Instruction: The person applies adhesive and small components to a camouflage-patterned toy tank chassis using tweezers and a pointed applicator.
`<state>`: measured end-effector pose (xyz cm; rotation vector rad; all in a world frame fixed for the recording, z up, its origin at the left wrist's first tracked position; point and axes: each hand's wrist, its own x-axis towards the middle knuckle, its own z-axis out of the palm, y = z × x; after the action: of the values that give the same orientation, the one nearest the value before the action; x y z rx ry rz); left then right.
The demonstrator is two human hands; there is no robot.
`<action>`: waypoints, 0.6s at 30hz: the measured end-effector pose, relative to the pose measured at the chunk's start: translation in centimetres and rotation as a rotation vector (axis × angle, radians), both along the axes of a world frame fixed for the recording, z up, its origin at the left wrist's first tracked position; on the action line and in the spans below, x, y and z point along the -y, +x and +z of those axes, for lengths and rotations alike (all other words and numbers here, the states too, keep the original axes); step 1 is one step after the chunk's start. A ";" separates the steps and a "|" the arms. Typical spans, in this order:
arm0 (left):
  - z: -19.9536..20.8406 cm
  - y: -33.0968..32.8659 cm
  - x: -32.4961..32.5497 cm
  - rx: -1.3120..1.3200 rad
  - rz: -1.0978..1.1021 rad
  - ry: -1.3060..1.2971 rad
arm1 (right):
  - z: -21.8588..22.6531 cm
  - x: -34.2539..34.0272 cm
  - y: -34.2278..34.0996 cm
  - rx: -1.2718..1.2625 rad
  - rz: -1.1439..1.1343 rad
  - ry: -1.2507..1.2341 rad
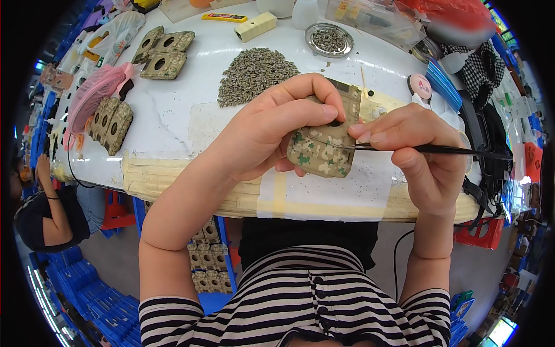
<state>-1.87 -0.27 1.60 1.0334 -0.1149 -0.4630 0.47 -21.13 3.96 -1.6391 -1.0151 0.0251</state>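
Observation:
My left hand (283, 118) grips a camouflage-patterned casing (324, 151) with rounded lower corners, thumb and forefinger bent over its face. A dark round hole in the casing is partly covered by those fingers. Between the thumb and fingers of my right hand (419, 147) is a pair of slim dark tweezers (457, 151). Their metal tip meets the casing near its right edge; whether a small part sits in the tip is too small to tell. Beyond my left hand a heap of small grey-brown parts (254, 75) lies on the white table (196, 69).
More camouflage casings (163, 65) lie at the far left, and others (110, 124) sit beside a pink mesh item (95, 95). A round metal dish (329, 40) holds small parts. Yellowish tape (191, 185) covers the front edge. At left, another person (49, 214) is nearby.

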 end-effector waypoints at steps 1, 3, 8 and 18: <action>0.0 0.0 0.0 -0.001 0.002 0.001 | 0.0 0.0 0.0 0.000 -0.001 0.000; 0.0 0.0 0.0 -0.003 0.005 0.000 | 0.0 -0.1 -0.1 0.003 -0.002 -0.003; -0.1 0.0 0.1 -0.010 0.025 -0.003 | 0.0 -0.1 0.0 0.012 0.002 0.002; -0.1 0.0 0.0 -0.010 -0.001 -0.011 | -0.1 0.0 0.0 0.018 0.004 -0.005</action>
<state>-1.91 -0.27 1.51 1.0206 -0.1084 -0.4676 0.43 -21.14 3.91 -1.6449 -1.0330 0.0153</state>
